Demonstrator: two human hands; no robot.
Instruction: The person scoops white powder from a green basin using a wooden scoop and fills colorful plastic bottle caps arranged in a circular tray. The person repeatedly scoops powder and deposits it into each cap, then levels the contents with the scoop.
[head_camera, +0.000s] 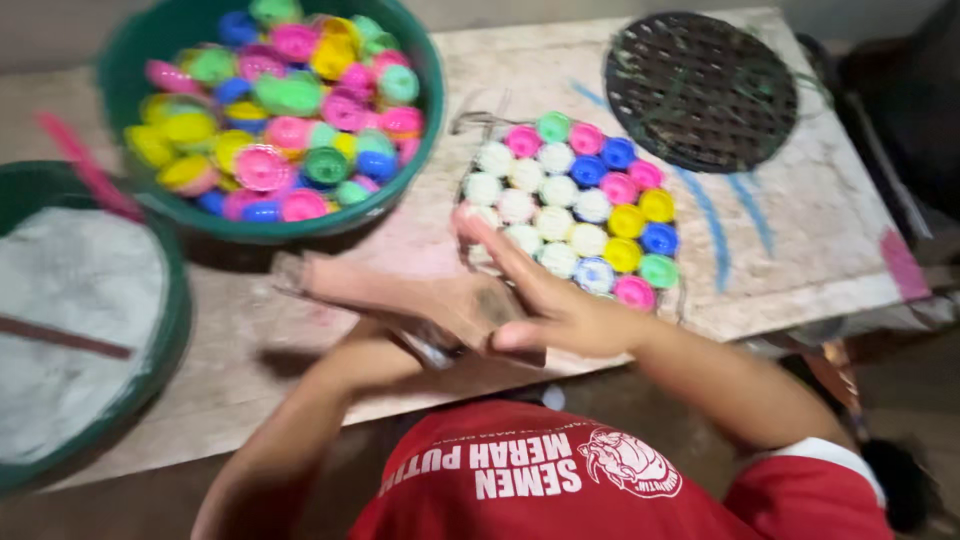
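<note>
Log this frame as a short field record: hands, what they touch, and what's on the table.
left hand: blurred, flat on the wooden board, fingers toward the bowl of caps
right hand: fingers on the grid of bottle caps
bowl of caps: green, mixed colours
second bowl: white powder
mesh disc: dark, far right

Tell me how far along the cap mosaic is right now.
Done: a patch of white, pink, blue, yellow and green caps sits packed together on the board. In hand: the right hand lies flat at the patch's lower-left edge, the left hand beside it, blurred. Left: the green bowl is full of loose caps, and much of the board is bare.
</note>
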